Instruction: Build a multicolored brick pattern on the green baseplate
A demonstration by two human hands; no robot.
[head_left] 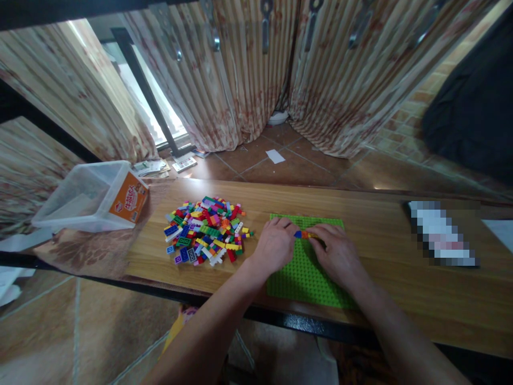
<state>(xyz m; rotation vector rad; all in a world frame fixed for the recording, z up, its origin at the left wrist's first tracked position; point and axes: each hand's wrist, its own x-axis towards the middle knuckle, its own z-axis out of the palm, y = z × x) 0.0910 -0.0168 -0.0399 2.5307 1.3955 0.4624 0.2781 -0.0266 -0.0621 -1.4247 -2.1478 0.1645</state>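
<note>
A green studded baseplate (pixel 310 278) lies on the wooden table under both hands. Over its upper part, my left hand (pixel 276 240) and my right hand (pixel 334 248) face each other with a short row of joined toy bricks (pixel 303 234) between their fingertips, blue at the left, then orange and yellow. Both hands have their fingers closed on this row, one at each end. Whether the row touches the baseplate cannot be made out. Left of the baseplate spreads a pile of loose toy bricks (pixel 208 230) in many colours, nearest to my left hand.
A clear plastic bin (pixel 84 195) with an orange label stands at the table's left end. On the right lies a pixelated flat object (pixel 443 232), with white paper (pixel 500 232) beyond it. The wooden table (pixel 380 230) has a dark front edge. Curtains hang behind.
</note>
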